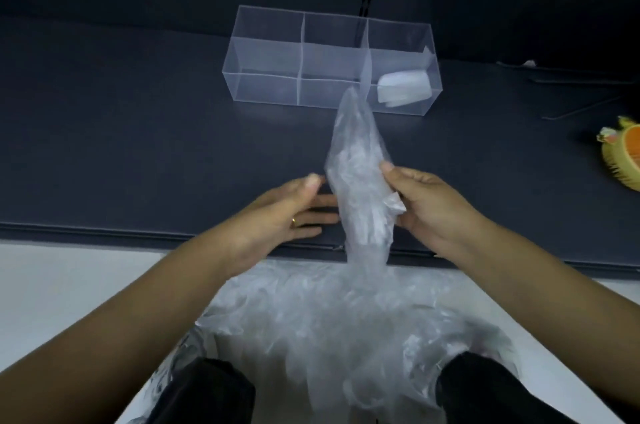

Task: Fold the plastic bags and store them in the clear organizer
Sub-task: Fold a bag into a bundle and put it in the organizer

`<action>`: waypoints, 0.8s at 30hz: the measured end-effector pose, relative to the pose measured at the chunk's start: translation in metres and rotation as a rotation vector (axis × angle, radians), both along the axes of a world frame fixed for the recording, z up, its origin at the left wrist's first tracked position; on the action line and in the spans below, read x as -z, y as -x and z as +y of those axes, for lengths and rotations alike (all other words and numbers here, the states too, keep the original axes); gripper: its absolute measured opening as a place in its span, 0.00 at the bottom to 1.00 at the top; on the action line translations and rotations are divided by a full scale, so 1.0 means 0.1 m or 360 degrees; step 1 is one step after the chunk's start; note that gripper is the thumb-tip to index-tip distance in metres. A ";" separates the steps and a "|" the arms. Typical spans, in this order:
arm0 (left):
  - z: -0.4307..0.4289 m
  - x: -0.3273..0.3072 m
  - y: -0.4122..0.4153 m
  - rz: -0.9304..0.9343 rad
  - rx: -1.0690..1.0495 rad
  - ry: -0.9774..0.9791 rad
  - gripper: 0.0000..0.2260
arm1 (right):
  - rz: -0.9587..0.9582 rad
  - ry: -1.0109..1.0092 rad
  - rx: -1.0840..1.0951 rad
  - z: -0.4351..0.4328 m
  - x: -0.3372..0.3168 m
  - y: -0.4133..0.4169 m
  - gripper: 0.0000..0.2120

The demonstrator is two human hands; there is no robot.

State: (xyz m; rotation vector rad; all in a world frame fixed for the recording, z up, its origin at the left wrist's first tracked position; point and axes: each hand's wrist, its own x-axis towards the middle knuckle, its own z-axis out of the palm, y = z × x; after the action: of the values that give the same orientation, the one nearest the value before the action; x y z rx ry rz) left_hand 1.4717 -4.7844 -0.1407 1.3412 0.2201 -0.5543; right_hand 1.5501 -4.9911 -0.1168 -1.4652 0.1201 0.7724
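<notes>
— Two knees [207, 392] in dark trousers sit at 6 o'clock, and between them a heap [322, 323] of crumpled clear bags lies on the pale floor [69, 285].
— And the hands?
— At 4 o'clock of centre the right hand [429, 205] grips one bag [356, 160], thumb on its front and fingers behind. It rises out of the pile, tip towards 12.
— The other one?
— At 8 o'clock of centre the left hand [287, 212] is spread flat, fingers straight, with a ring [293, 221] on one. Its fingertips reach that sack's edge; I cannot tell whether they touch.
— Where is the organizer?
— At 12 o'clock the organizer [263, 53] stands on the dark mat [138, 132], well apart from both hands, split into six cells. One folded bag [403, 89] lies in the near cell at its 3 o'clock end.
— Anything else?
— An orange-and-yellow thing [625, 157] at 3 o'clock is cut off by the frame edge; I cannot tell what it is.
</notes>
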 end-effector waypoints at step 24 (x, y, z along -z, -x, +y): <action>-0.18 0.15 0.10 -0.1438 -0.0065 -0.1977 0.35 | -0.1481 0.1197 -0.0410 -0.19 0.24 0.41 0.40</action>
State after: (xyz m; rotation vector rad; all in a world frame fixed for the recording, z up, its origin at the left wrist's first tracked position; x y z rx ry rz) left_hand 1.4621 -4.8022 -0.1552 2.6296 -0.2138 0.3794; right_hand 1.5095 -5.0098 -0.1404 -2.4576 -0.5521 0.1572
